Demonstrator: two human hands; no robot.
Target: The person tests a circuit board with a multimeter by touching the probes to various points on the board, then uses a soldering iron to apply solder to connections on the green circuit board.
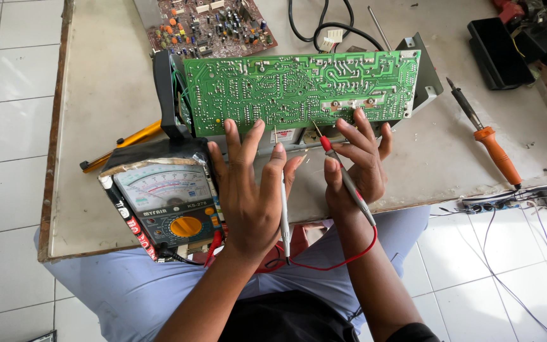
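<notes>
Probes meet the upright green circuit board [299, 88]: right hand [356, 168] pinches the red-tipped probe [346, 177], left hand [248, 190] grips the white probe [283, 202], analog multimeter [166, 199] faces up for reading.

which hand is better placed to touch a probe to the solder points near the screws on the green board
Right, probably. The right hand holds the red-tipped grey test probe with its needle already at the green circuit board's lower edge near the screws. The left hand's white probe sits lower, further left.

green circuit board [299, 88]; orange soldering iron [492, 149]; red probe [348, 180]
</notes>
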